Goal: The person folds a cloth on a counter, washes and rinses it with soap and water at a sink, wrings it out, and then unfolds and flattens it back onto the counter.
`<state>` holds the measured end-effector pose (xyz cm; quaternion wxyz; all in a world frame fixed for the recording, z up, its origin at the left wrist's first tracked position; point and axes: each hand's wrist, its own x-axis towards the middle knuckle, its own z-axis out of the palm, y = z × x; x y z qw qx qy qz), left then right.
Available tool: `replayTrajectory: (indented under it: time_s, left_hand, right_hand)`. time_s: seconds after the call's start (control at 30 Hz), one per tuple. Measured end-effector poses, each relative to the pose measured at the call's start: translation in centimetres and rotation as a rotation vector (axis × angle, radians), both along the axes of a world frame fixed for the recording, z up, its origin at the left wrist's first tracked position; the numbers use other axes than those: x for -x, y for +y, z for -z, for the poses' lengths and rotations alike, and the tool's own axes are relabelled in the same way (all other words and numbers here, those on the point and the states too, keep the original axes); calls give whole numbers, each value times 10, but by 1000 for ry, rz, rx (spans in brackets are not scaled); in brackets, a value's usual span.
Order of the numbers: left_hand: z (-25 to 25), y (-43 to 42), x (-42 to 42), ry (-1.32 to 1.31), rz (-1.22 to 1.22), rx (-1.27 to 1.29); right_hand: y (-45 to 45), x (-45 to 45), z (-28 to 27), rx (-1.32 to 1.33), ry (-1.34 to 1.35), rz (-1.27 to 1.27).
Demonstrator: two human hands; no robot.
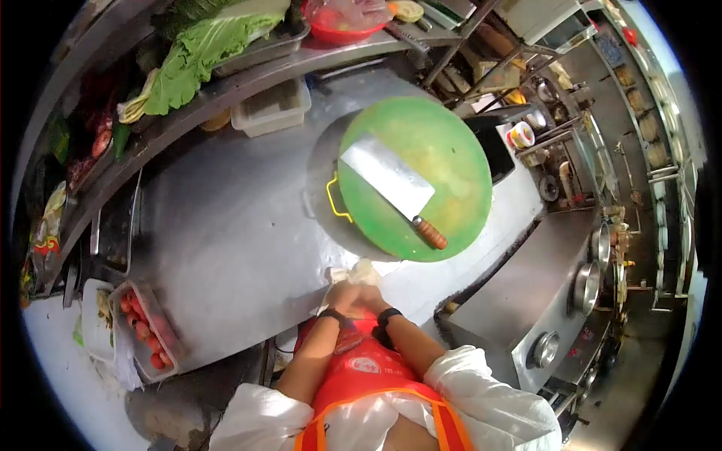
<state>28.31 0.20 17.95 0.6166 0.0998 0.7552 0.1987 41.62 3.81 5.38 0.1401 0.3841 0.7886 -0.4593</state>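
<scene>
My left hand (pixel 344 296) and my right hand (pixel 370 298) are close together in front of my red apron, at the front edge of the steel table. Both are closed around a crumpled off-white cloth (pixel 363 272), which sticks out beyond the fingers. Just past them, to the right, lies a round green chopping board (pixel 459 165) with a yellow handle (pixel 332 199) at its left side. A cleaver (pixel 391 177) rests flat on the board, its wooden handle pointing toward the lower right.
A steel shelf (pixel 180 124) along the back carries leafy greens (pixel 188 71) and a red basin (pixel 346 31). Under it sits a clear plastic tub (pixel 272 109). Tomatoes fill a bin (pixel 167 331) at lower left. Steel counters with round pots (pixel 587 288) stand on the right.
</scene>
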Motion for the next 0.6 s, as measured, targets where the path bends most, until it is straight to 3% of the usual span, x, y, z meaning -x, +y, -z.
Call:
replayTrajectory:
  time_s: [0.03,0.1,0.13,0.17,0.23,0.3,0.33,0.37,0.43,0.47,0.53,0.57,0.6]
  left_hand:
    - [7,-4,-2,-9,-79,-70]
    - [74,-17,-10,127,32,-155]
    - [43,-17,-4,141,-8,-162]
    - [59,-23,-5,222,22,-262]
    - [121,-37,-15,310,4,-347]
    - [186,-50,-27,521,-121,-654]
    - [153,-51,-7,347,-415,-444]
    - [111,-65,9,441,-305,-473]
    - [118,-75,33,139,-521,-137]
    - [109,-85,40,146,-571,-126]
    - [89,-107,45,480,-668,-237]
    - [78,-117,47,669,-740,-288]
    - [80,-125,49,674,-758,-269]
  right_hand:
    - [-5,-3,14,78,32,154]
    - [-14,-8,67,123,68,253]
    - [-12,-5,82,179,90,357]
    - [-3,0,70,-164,50,-186]
    - [6,21,36,-229,28,-331]
    - [9,47,8,-315,67,-506]
    - [2,59,11,92,216,4]
    - [-3,69,16,57,249,-90]
    - [-10,102,34,-115,239,-356]
    - [-20,120,25,-101,244,-406]
    - [-44,151,-4,-123,52,-318]
    - [-58,164,-30,-109,52,-347]
    - [-71,176,-60,-207,224,-441]
